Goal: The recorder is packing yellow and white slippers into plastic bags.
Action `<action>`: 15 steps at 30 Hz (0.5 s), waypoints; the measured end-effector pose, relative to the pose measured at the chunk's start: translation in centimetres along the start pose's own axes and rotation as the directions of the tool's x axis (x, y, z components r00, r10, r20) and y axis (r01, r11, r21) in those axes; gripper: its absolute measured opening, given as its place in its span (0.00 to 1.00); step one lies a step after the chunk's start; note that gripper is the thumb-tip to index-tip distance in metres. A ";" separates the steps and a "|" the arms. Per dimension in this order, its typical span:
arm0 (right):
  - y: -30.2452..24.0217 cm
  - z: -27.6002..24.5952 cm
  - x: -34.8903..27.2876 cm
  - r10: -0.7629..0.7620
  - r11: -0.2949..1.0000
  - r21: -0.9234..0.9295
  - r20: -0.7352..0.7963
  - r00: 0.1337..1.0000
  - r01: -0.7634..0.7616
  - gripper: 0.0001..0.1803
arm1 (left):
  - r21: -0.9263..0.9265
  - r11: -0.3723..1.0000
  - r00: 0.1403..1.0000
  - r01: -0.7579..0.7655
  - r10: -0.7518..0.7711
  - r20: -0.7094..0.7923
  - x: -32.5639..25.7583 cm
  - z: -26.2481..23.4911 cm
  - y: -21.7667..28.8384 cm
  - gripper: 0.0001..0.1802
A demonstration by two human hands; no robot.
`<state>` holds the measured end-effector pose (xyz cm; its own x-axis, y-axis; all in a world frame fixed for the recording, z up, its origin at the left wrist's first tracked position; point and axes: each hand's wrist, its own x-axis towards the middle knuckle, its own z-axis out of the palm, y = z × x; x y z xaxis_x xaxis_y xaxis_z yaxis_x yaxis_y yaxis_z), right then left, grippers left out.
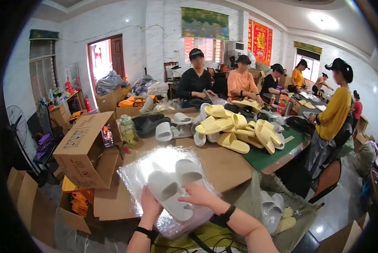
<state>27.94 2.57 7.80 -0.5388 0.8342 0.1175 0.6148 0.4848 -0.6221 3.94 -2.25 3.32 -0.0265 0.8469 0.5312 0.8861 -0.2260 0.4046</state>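
A white slide slipper lies tilted over a stack of clear plastic bags at the near edge of the table. My left hand grips its left side, with the fingers partly hidden beneath it. On the other side, my right hand reaches over with its index finger stretched out at the slipper's strap and edge; its fingers are apart. Just beyond, a second white slipper rests on the same shiny bags.
A pile of yellow slippers and a white slipper stand beyond the bags. A cardboard box and a glass jar are on the left. A woven sack holds slippers at right. Several people work along the tables.
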 end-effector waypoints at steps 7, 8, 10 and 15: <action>-0.3 4.0 2.4 -0.047 0.994 -0.102 -0.151 0.987 0.031 0.45 | 0.093 0.993 0.997 -0.071 0.067 0.046 -1.0 1.7 -2.6 0.32; -0.5 4.4 2.5 0.029 0.997 -0.060 -0.156 0.987 -0.039 0.44 | 0.093 0.993 0.997 -0.069 0.065 0.044 -1.2 1.7 -2.7 0.32; -0.3 4.9 3.2 0.065 0.995 -0.057 -0.187 0.980 -0.076 0.42 | 0.086 0.996 0.999 0.033 -0.032 -0.013 -1.5 2.0 -2.8 0.33; 0.5 5.7 4.5 0.162 0.983 -0.037 -0.276 0.948 -0.179 0.36 | 0.079 0.994 0.997 0.071 -0.073 0.032 -1.1 1.1 -1.9 0.35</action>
<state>22.53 5.06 3.61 -0.2523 0.9413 0.2241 0.7218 0.3374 -0.6043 2.81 -2.19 1.19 -0.0767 0.8760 0.4762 0.9157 -0.1270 0.3812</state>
